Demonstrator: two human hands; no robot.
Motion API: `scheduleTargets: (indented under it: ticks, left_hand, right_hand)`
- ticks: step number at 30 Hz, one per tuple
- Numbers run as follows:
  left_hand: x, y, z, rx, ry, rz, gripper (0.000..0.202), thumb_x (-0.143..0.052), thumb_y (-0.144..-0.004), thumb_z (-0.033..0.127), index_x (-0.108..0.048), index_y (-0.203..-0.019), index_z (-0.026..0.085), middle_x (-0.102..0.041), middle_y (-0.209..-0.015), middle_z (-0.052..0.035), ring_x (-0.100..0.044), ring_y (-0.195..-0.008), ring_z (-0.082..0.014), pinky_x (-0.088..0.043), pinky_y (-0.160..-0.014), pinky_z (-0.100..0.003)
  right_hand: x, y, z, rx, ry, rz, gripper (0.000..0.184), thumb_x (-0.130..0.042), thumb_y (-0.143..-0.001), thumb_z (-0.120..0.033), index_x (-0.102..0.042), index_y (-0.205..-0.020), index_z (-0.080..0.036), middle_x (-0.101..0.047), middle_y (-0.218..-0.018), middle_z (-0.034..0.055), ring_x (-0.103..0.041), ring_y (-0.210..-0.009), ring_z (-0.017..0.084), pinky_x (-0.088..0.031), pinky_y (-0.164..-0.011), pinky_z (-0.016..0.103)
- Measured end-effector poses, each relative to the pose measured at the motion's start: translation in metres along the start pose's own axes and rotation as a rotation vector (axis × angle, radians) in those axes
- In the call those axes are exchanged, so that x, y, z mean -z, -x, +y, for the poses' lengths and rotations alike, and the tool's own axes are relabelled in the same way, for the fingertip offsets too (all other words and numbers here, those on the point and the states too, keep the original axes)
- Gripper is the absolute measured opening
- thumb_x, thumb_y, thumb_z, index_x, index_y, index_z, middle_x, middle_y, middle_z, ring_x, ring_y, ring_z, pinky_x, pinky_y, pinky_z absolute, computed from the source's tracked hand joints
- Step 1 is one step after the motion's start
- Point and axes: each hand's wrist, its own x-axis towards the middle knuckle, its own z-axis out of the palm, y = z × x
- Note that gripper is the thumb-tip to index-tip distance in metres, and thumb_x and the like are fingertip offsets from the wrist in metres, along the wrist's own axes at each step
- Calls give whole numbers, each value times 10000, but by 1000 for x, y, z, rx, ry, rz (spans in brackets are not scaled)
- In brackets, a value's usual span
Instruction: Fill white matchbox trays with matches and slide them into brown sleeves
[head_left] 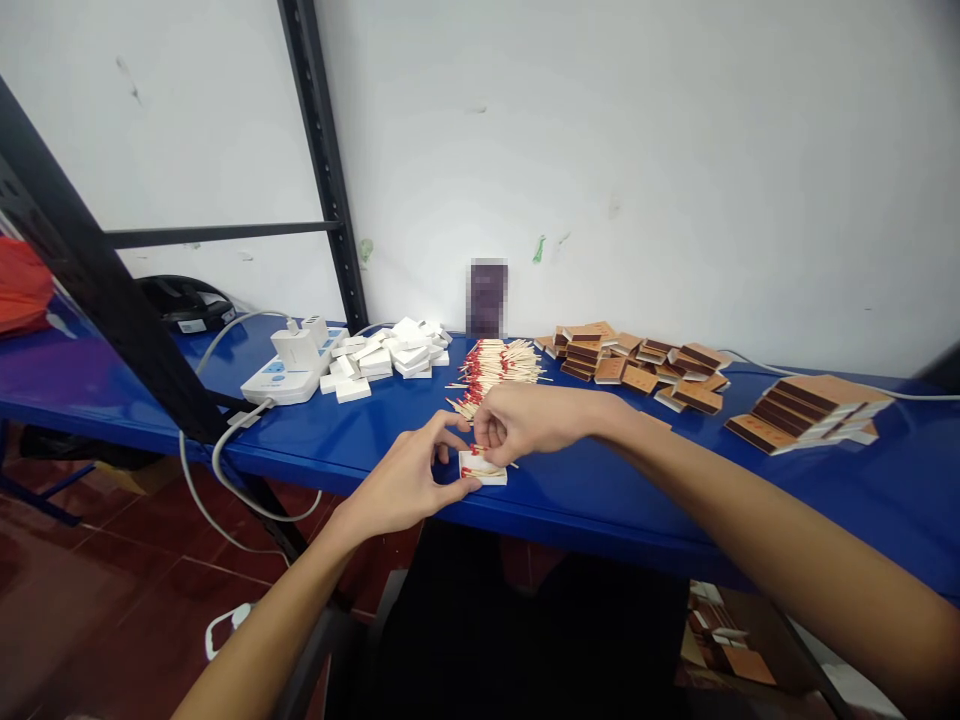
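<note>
A small white matchbox tray (484, 470) lies near the front edge of the blue table (862, 500), with a few red-tipped matches in it. My left hand (409, 480) grips the tray's left end between thumb and fingers. My right hand (525, 420) hovers just above the tray, its fingers pinched on a few matches (478, 450) pointing down into it. Just behind my hands lies a loose pile of matches (495, 368).
A heap of empty white trays (390, 358) and a white power strip (289, 372) with cables sit at the back left. Brown matchbox sleeves (637, 365) are scattered at the back right, with a stack (810, 408) further right. A black shelf post (112, 290) crosses the left.
</note>
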Motion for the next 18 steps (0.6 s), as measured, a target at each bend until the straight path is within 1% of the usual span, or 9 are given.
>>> scheduleTargets:
  ticks: [3,5,9,11,13,14,16,18]
  left_hand:
    - [1,0,0,-25,14,-2,376,-732,-806,328,-536,-1114,237,-659,-951,22,-543,-777,-139,-411,-707,-262]
    - [1,0,-1,-30,9,-1,348,-733,-808,327,-546,-1087,233,-653,-945,25,-536,-763,-134,-408,-701,-261]
    - [1,-1,0,-20,-5,8,332,-732,-809,326,-557,-1073,229,-639,-918,33,-532,-751,-130,-408,-686,-257]
    - [1,-1,0,-21,-47,8,292,-724,-816,331,-591,-1054,226,-627,-880,32,-535,-750,-134,-411,-687,-261]
    - [1,-1,0,-40,-101,-5,273,-707,-832,336,-631,-1071,230,-628,-872,24,-546,-769,-143,-423,-722,-272]
    - [1,-1,0,-62,-119,-18,272,-691,-848,337,-645,-1096,236,-637,-901,15,-558,-805,-151,-432,-758,-280]
    - [2,-1,0,-120,-133,-57,276,-636,-896,335,-653,-1159,254,-647,-1005,-7,-574,-915,-167,-441,-849,-296]
    - [2,0,0,-170,-141,-95,275,-573,-942,334,-654,-1198,274,-630,-1083,-24,-569,-1009,-181,-435,-916,-312]
  right_hand:
    - [-5,-4,-8,10,44,-24,68,-639,-707,-171,-692,-737,-140,-653,-622,-20,-507,-548,97,-348,-517,226]
    - [-8,-7,-10,18,66,-4,52,-643,-723,-162,-685,-708,-136,-637,-594,-23,-488,-532,91,-341,-518,226]
    - [-8,-5,-2,82,3,101,84,-673,-767,-222,-701,-761,-143,-676,-653,-5,-561,-591,111,-379,-558,221]
    - [-5,-1,7,79,-17,172,121,-669,-789,-262,-711,-787,-148,-699,-702,11,-597,-639,125,-405,-591,225]
    - [-2,3,15,13,10,220,133,-660,-793,-260,-715,-819,-142,-707,-731,26,-608,-663,136,-411,-605,232]
    - [-1,5,19,-32,39,228,132,-660,-784,-248,-715,-831,-138,-705,-732,30,-602,-658,138,-406,-600,236]
    - [-1,7,25,-86,116,209,132,-664,-766,-246,-710,-822,-135,-690,-712,26,-574,-630,136,-384,-582,245]
    - [-4,7,27,-76,181,174,123,-654,-761,-258,-695,-760,-142,-662,-668,14,-534,-596,128,-357,-564,252]
